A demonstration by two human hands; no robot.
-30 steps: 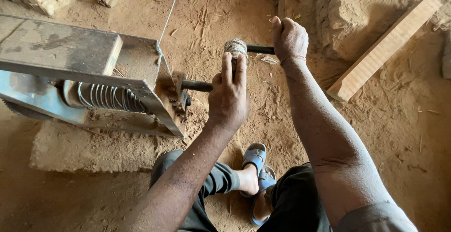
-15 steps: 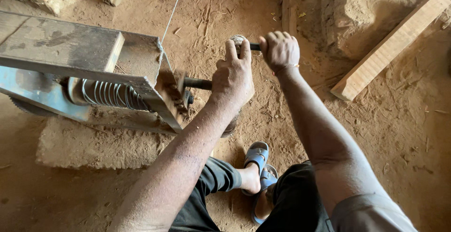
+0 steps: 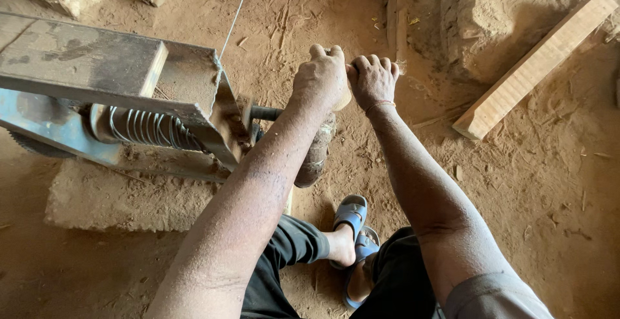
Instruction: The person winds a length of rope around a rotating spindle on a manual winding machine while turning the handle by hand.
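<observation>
Metal crank (image 3: 266,113) gripped by two hands (image 3: 347,79).

A wooden plank (image 3: 535,64) lies on sandy ground (image 3: 549,196) near blue sandals (image 3: 352,219).

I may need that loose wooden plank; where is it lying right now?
The wooden plank lies slanted on the sandy ground at upper right of the head view, apart from the right hand.

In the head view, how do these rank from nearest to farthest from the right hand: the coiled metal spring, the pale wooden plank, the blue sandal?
From the right hand:
1. Pale wooden plank, to its right.
2. Blue sandal, below it.
3. Coiled metal spring, far left inside the frame.
</observation>
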